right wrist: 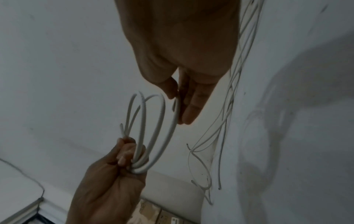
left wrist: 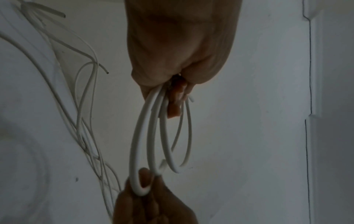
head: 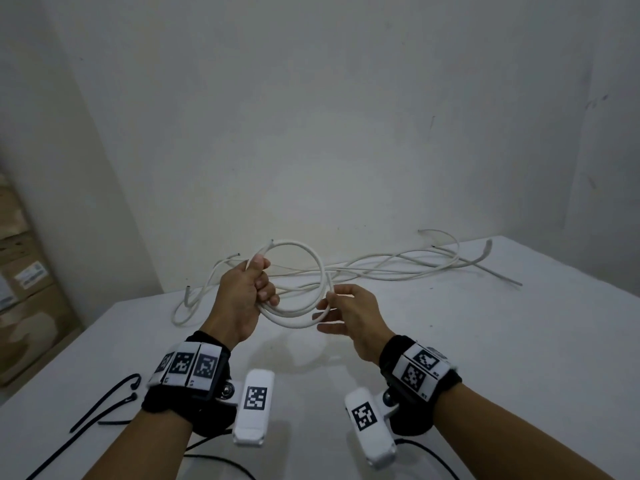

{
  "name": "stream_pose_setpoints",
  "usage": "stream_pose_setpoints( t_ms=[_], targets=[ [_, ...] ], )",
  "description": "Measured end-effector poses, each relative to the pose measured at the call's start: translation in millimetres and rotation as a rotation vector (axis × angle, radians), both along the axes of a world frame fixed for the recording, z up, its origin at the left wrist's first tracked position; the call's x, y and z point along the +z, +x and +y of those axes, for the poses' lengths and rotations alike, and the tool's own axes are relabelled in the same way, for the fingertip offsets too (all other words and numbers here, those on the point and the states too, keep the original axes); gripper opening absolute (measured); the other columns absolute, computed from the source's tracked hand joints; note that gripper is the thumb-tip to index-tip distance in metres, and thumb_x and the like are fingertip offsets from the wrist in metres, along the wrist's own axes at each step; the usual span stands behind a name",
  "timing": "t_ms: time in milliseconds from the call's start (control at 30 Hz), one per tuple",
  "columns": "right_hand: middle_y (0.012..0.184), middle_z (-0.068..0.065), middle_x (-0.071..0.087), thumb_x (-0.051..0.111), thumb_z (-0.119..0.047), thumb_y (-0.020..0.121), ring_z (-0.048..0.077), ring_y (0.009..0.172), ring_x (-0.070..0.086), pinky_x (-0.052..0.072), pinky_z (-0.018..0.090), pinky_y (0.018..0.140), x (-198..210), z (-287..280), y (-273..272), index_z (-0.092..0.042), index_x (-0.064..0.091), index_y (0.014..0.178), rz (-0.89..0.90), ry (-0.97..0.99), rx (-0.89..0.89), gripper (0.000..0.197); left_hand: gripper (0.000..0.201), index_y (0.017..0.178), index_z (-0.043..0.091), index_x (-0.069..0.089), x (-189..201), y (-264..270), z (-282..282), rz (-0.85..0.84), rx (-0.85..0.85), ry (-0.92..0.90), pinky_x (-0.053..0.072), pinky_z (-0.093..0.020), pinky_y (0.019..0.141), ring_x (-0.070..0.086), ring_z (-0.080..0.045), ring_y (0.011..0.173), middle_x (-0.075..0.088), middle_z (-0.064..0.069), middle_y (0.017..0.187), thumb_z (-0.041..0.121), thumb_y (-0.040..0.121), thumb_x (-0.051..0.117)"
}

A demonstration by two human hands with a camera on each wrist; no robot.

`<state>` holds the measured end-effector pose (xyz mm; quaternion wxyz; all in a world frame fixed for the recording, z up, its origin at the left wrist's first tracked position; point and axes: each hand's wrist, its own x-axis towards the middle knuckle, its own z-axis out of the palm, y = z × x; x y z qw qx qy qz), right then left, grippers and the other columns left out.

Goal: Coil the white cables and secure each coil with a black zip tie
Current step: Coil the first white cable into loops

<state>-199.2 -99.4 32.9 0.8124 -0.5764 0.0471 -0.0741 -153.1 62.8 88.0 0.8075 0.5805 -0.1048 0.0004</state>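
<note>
A white cable coil [head: 304, 278] hangs between two hands above a white table [head: 485, 341]. More white cables [head: 398, 268] lie loose on the table, some with dark tips. The wall [head: 311, 116] behind is plain off-white with a few small dark marks. Black zip ties [head: 104, 403] lie on the white table at the near left. Each wrist wears a black band [head: 420, 382] carrying white tags printed with black square code patterns. White blocks [head: 254, 407] attached to the bands show the same black-and-white patterns. Brown cardboard boxes [head: 27, 289] with white labels stand at the far left.
</note>
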Motion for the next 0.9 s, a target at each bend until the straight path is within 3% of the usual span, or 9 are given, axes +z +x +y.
stream_pose_setpoints(
  t_ms=[133,200,267,333,467,600,733,900],
  targets=[
    [0.084,0.013,0.061,0.045,-0.020,0.101,0.024,0.074,0.060,0.056,0.034,0.067,7,5,0,-0.007,0.055,0.093,-0.057,0.054,-0.011,0.018,0.022,0.085,0.009,0.050,-2,-4,5,-0.045,-0.013,0.058,0.042,-0.026,0.041,0.033,-0.009,0.038,0.032,0.005,0.048,0.020,0.102,0.043],
    [0.094,0.012,0.061,0.040,-0.021,0.102,0.028,0.085,0.057,0.051,0.039,0.075,14,10,-1,-0.013,0.049,0.091,-0.047,0.122,0.000,0.017,0.021,0.085,0.009,0.050,-4,-6,6,-0.048,-0.031,0.067,0.043,-0.026,0.043,0.034,-0.010,0.039,0.033,0.004,0.049,0.021,0.102,0.043],
    [0.102,0.016,0.065,0.033,-0.021,0.104,0.034,0.085,0.064,0.053,0.046,0.079,19,15,-3,-0.012,0.044,0.095,-0.060,0.217,0.019,0.017,0.021,0.085,0.009,0.050,-6,-7,5,-0.049,-0.039,0.078,0.045,-0.027,0.044,0.035,-0.011,0.040,0.034,0.003,0.050,0.020,0.102,0.043],
    [0.100,0.020,0.068,0.029,-0.024,0.105,0.034,0.070,0.067,0.056,0.047,0.071,23,19,-5,-0.011,0.041,0.099,-0.120,0.223,-0.007,0.019,0.019,0.087,0.009,0.051,-9,-7,4,-0.059,-0.013,0.103,0.047,-0.027,0.045,0.037,-0.012,0.041,0.035,0.002,0.052,0.020,0.101,0.044],
    [0.085,0.016,0.069,0.034,-0.028,0.104,0.026,0.050,0.064,0.055,0.034,0.051,25,23,-3,-0.009,0.046,0.104,-0.235,0.095,-0.083,0.023,0.017,0.089,0.010,0.051,-16,-5,2,-0.112,0.132,0.173,0.050,-0.029,0.045,0.040,-0.011,0.041,0.036,-0.001,0.058,0.018,0.102,0.044],
    [0.082,0.012,0.068,0.037,-0.029,0.103,0.024,0.049,0.064,0.052,0.032,0.051,24,25,0,-0.008,0.052,0.104,-0.262,-0.019,-0.127,0.027,0.015,0.092,0.011,0.048,-20,-5,0,-0.134,0.212,0.185,0.051,-0.030,0.046,0.040,-0.009,0.040,0.036,-0.002,0.061,0.018,0.103,0.041],
    [0.068,0.004,0.053,0.034,-0.026,0.103,0.014,0.045,0.053,0.045,0.031,0.053,22,31,4,-0.011,0.050,0.086,-0.289,-0.183,-0.192,0.029,0.014,0.091,0.010,0.047,-22,-11,-5,-0.094,0.179,0.144,0.053,-0.032,0.047,0.040,-0.012,0.041,0.035,-0.003,0.061,0.016,0.102,0.040],
    [0.066,0.002,0.044,0.035,-0.023,0.103,0.013,0.045,0.044,0.045,0.029,0.049,19,22,9,-0.009,0.054,0.097,-0.215,-0.183,-0.189,0.025,0.015,0.091,0.005,0.052,-24,-18,-1,-0.045,0.042,0.145,0.058,-0.040,0.058,0.051,-0.019,0.046,0.046,-0.006,0.061,0.015,0.101,0.045]
  ],
)
